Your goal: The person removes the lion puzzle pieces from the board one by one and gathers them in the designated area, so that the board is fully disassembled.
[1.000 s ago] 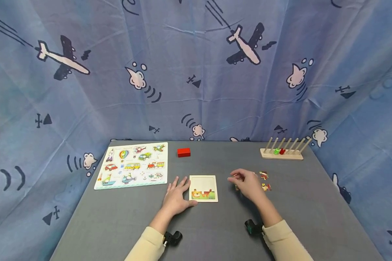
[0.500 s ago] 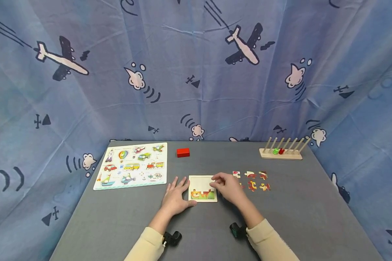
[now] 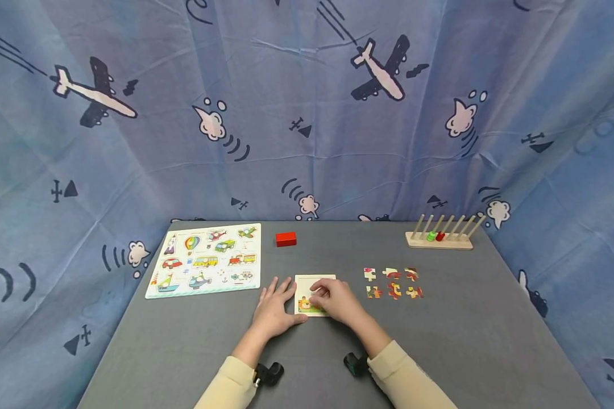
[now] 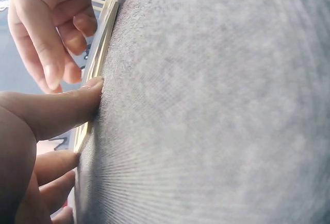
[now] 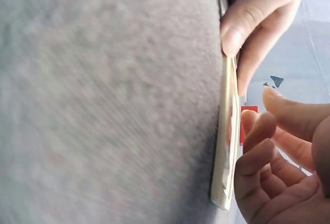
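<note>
A small square wooden puzzle tray (image 3: 305, 282) lies in front of me, with a strip of coloured picture pieces along its near side. My left hand (image 3: 275, 312) rests at its left edge, fingers spread, the thumb touching the near left corner. Over the tray is my right hand (image 3: 341, 304), its fingers loosely bent. In the right wrist view a gap shows between the thumb (image 5: 281, 103) and the bent fingers, with no piece visible there. Several loose jigsaw pieces (image 3: 394, 291) lie in two rows right of the tray; my right hand partly covers the picture strip.
A white vehicle puzzle board (image 3: 217, 282) lies at the back left of the grey table (image 3: 465, 335). Behind the tray is a red block (image 3: 286, 239). A wooden peg stand (image 3: 440, 244) with green and red beads stands at the back right.
My right hand has moved left from the loose pieces to over the tray, uncovering the two rows. My left hand has stayed at the tray's left edge.
</note>
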A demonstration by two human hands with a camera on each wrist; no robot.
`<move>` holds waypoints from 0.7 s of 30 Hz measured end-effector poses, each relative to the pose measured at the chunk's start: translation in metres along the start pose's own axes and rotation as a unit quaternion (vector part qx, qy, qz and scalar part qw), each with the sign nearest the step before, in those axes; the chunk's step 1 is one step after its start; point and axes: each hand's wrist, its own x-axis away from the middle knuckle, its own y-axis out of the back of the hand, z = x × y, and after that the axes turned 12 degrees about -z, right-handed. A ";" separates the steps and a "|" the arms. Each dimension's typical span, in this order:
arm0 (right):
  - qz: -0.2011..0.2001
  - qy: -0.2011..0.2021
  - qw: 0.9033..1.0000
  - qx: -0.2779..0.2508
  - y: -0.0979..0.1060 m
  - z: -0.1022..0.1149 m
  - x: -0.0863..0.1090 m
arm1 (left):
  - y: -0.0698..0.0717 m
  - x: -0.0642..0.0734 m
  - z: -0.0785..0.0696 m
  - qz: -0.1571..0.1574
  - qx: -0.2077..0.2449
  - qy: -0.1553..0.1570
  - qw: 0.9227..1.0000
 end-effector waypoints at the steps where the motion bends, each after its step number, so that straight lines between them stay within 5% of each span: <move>1: 0.004 0.000 1.000 0.002 -0.002 -0.001 0.000 | 0.000 0.000 0.000 0.000 0.000 -0.001 1.000; 13: 0.059 0.016 0.997 0.050 -0.012 0.000 -0.003 | 0.000 -0.001 0.001 0.010 -0.002 0.006 1.000; 21: 0.061 -0.009 0.996 0.066 -0.012 0.004 -0.004 | 0.001 -0.001 0.000 0.008 -0.001 0.002 1.000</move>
